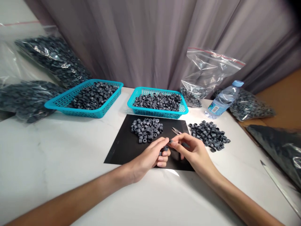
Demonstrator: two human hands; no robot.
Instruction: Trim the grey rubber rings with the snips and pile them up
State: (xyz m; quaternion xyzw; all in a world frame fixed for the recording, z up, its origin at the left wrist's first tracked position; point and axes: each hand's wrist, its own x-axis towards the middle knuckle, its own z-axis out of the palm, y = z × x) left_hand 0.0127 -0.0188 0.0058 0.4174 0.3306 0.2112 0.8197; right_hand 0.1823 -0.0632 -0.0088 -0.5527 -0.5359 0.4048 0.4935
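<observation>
My left hand (154, 153) is closed around a small grey rubber ring (166, 148) over the black mat (122, 147). My right hand (191, 149) meets it from the right, its fingers pinched on small snips (176, 131) whose blades point up and left. The fingertips of both hands touch at the ring. A heap of grey rings (147, 128) lies on the mat just beyond my hands. A second heap of rings (209, 135) sits on the white table to the right of the mat.
Two turquoise baskets (58, 102) (134, 100) of grey rings stand behind the mat. Clear bags of rings lie at the far left (49, 56), behind the right basket (202, 78) and at the right (251, 106). A water bottle (222, 100) leans nearby. A thin blade (279, 188) lies at the right.
</observation>
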